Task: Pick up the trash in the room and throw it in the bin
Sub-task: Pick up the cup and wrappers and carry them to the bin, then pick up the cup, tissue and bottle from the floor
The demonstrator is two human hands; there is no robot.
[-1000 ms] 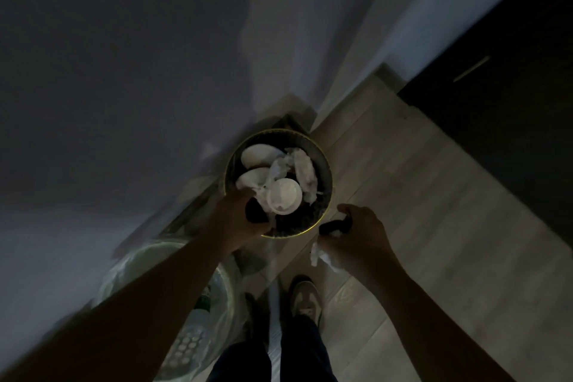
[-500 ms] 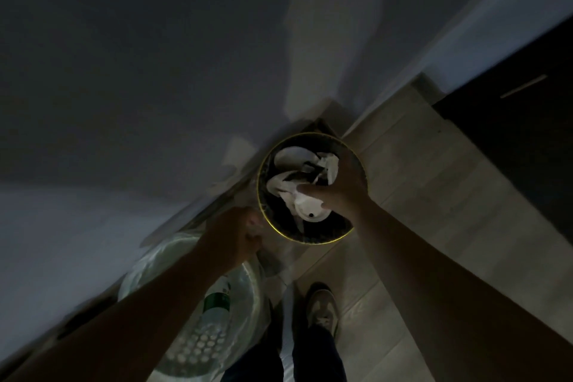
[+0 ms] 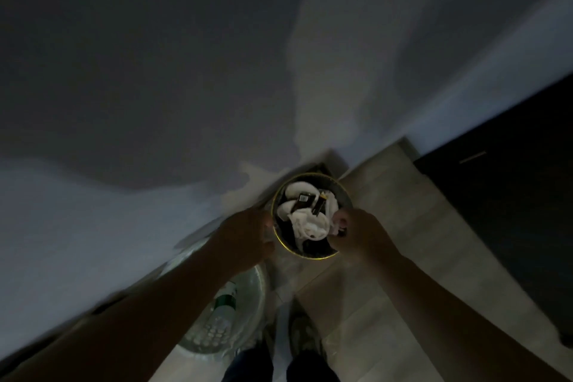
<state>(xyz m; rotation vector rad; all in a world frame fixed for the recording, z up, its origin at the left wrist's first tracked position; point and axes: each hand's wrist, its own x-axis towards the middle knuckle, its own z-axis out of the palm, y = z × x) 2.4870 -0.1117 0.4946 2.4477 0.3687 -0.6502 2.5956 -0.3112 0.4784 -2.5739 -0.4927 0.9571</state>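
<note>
A round dark bin with a gold rim stands on the floor against the wall. It holds white crumpled tissues, a white cup and two dark wrappers lying on top. My right hand hovers at the bin's right rim, fingers loosely curled, with nothing plainly in it. My left hand is against the bin's left outer side. It is too dark to see whether its fingers grip anything.
A clear plastic bag with a green-labelled bottle sits left of my feet. The grey wall fills the left and top. Light wood floor runs to the right, up to a dark cabinet.
My right hand carried a dark wrapper and tissue over the bin, let them go and drew back to the right rim. My left hand came off the rim, then returned beside the bin.
</note>
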